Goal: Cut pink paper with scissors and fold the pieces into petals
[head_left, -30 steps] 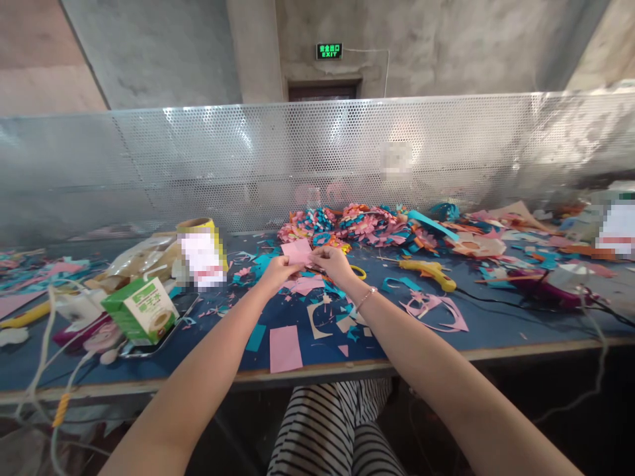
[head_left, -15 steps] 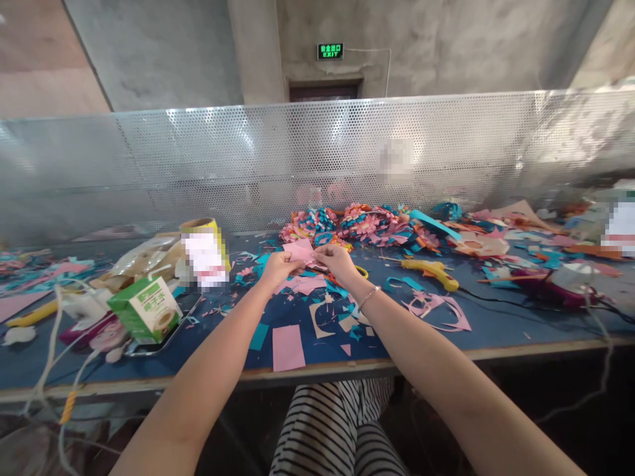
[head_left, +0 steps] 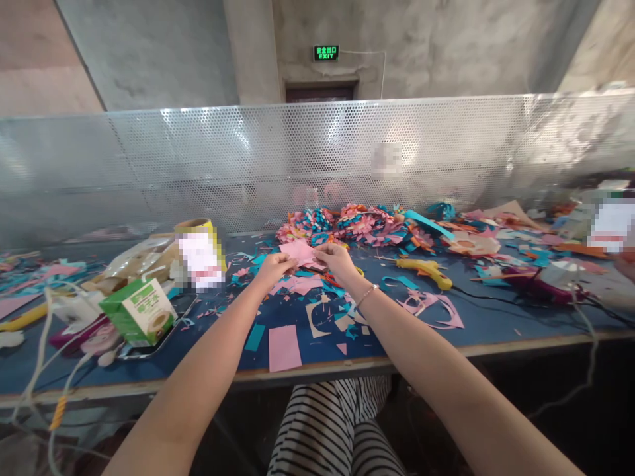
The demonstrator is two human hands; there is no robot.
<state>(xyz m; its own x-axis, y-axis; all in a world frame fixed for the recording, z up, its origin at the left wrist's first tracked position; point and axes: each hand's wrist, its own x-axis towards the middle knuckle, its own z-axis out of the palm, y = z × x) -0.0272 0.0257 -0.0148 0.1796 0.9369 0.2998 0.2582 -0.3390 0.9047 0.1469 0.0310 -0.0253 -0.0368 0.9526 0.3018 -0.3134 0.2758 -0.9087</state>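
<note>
Compared with half a second ago, the fingertips sit slightly farther apart and more of the pink paper's (head_left: 297, 250) face shows. The left hand (head_left: 278, 269) pinches its near left edge and the right hand (head_left: 340, 261) pinches its right edge, so the sheet lies between the two grips, extending to their far side. It is held above scrap-strewn blue table (head_left: 213, 347), on the near side of heaped paper flowers (head_left: 367, 228).
</note>
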